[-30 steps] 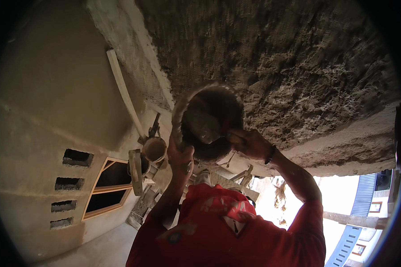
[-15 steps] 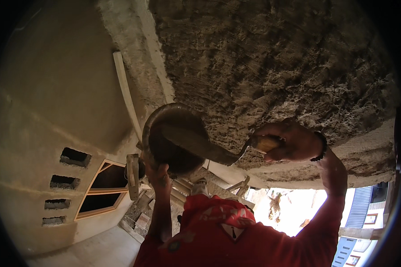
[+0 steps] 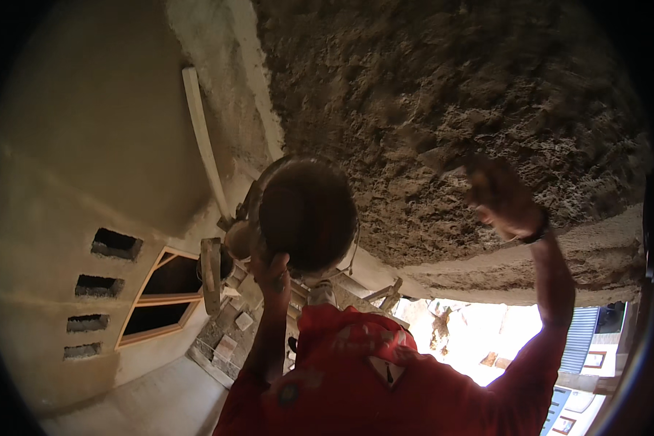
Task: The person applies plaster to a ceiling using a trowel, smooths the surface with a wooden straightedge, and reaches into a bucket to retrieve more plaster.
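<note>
Now the trowel (image 3: 441, 158) is clear of the bucket (image 3: 346, 209): half a second ago its blade lay across the bucket's mouth, and here it is a smear of motion right of centre in the frame, in front of the rough mortar-coated surface (image 3: 530, 87) that fills the upper right. The right hand (image 3: 507, 200), wearing a dark bracelet (image 3: 536, 227), has swung up with it. The fingers look closed around the trowel's handle, though blur hides their exact placing. Whether the blade touches the surface, or carries any mortar, I cannot tell.

The left hand (image 3: 272, 277) is clamped on the lower left of the bucket, thumb up against the rim, holding it near the middle of the frame, slightly right of where it was. Its inside is too dark to show what is left in it. I would judge that the work has passed from scooping to applying, with the bucket kept close below the coated area. A wooden batten (image 3: 205, 134) leans at upper left, unmoved.
</note>
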`<state>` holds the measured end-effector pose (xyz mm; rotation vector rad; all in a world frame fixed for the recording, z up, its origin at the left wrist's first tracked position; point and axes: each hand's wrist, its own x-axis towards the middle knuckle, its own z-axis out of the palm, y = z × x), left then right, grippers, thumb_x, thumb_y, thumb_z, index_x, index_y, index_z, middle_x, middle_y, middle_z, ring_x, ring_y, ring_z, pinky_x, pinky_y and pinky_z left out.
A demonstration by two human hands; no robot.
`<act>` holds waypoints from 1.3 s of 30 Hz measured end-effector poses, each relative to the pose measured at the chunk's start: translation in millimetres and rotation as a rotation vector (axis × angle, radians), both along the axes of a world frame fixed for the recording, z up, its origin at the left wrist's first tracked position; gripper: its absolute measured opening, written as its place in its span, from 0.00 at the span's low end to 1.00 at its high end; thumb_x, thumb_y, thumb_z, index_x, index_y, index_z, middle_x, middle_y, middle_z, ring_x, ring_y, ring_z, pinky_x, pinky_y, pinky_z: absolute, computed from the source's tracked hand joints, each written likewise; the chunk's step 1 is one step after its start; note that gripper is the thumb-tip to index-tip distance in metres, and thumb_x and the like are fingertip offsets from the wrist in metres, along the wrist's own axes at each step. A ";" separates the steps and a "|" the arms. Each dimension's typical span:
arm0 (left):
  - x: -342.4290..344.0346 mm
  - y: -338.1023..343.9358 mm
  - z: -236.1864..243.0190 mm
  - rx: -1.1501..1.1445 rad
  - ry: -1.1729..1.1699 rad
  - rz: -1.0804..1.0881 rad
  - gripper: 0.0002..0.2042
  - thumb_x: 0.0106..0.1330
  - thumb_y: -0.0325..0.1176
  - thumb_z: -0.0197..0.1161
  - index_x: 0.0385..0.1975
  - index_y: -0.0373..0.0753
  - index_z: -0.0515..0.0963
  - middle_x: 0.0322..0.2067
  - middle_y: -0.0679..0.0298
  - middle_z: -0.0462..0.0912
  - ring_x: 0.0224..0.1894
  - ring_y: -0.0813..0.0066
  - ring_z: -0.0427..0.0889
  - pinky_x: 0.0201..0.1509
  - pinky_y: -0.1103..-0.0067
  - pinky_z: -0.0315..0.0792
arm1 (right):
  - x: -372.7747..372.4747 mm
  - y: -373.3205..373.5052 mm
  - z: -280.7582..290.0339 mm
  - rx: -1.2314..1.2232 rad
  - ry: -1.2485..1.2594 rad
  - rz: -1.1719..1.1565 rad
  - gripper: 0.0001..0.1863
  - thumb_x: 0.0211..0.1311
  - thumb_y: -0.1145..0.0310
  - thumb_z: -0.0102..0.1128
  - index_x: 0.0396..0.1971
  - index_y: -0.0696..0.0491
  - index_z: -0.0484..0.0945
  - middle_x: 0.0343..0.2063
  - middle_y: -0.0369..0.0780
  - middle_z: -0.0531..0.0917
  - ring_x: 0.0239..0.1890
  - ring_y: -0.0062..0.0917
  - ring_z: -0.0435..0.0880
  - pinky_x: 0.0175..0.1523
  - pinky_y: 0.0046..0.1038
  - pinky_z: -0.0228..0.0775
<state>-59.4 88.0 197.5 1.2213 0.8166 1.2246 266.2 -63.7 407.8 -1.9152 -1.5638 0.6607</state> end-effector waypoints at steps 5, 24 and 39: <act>25.9 -5.3 -3.2 -0.080 -0.076 -0.026 0.28 0.46 0.26 0.56 0.53 0.30 0.65 0.43 0.60 0.73 0.44 0.71 0.73 0.53 0.78 0.66 | -57.2 -2.8 -104.1 -0.395 0.833 -0.163 0.16 0.60 0.67 0.57 0.45 0.56 0.67 0.22 0.36 0.75 0.19 0.18 0.76 0.24 0.23 0.75; 33.5 1.8 -3.1 -0.065 0.167 -0.046 0.31 0.45 0.24 0.53 0.57 0.30 0.62 0.46 0.55 0.73 0.45 0.67 0.73 0.51 0.76 0.68 | -141.6 103.2 -175.3 0.111 0.112 0.001 0.20 0.53 0.67 0.60 0.47 0.53 0.70 0.23 0.48 0.79 0.20 0.38 0.80 0.24 0.35 0.75; 8.5 34.8 21.9 -0.024 -0.052 -0.064 0.25 0.44 0.26 0.54 0.48 0.30 0.69 0.32 0.65 0.74 0.30 0.79 0.71 0.34 0.83 0.69 | -77.9 105.1 -151.2 -0.136 -1.069 0.444 0.17 0.59 0.67 0.46 0.49 0.49 0.73 0.24 0.42 0.81 0.27 0.34 0.83 0.28 0.34 0.75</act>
